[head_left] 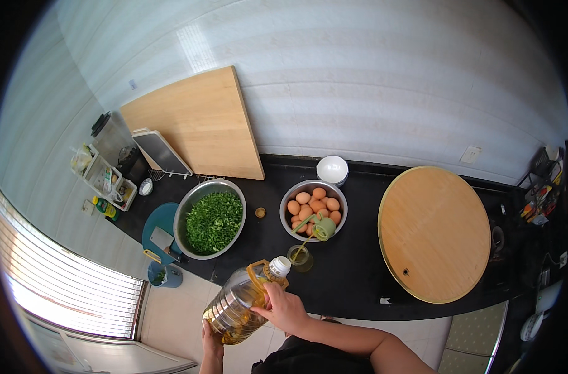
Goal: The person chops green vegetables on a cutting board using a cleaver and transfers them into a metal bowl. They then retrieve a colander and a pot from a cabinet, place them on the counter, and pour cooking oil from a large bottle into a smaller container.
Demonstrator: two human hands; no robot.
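Note:
A large clear bottle of golden oil [231, 315] with an orange handle tilts over the counter's front edge, its white neck [280, 266] pointing toward a small glass jar [302, 260]. My right hand [282, 308] grips it near the handle, fingers closed. My left hand [213, 341] supports its base, partly hidden behind it. The jar stands on the counter; a thin yellow streak shows at its mouth, but I cannot tell whether it is flowing oil. A green lid-like piece [324, 229] rests on brown eggs [305, 212] in a steel bowl [286, 229].
Chopped greens [214, 215] fill a large steel bowl [179, 232] at left, beside a cleaver [162, 239] on a teal round board [148, 225]. White bowls [332, 169] stand behind the eggs. A round wooden board [434, 234] lies right; a wooden panel [193, 121] leans on the wall.

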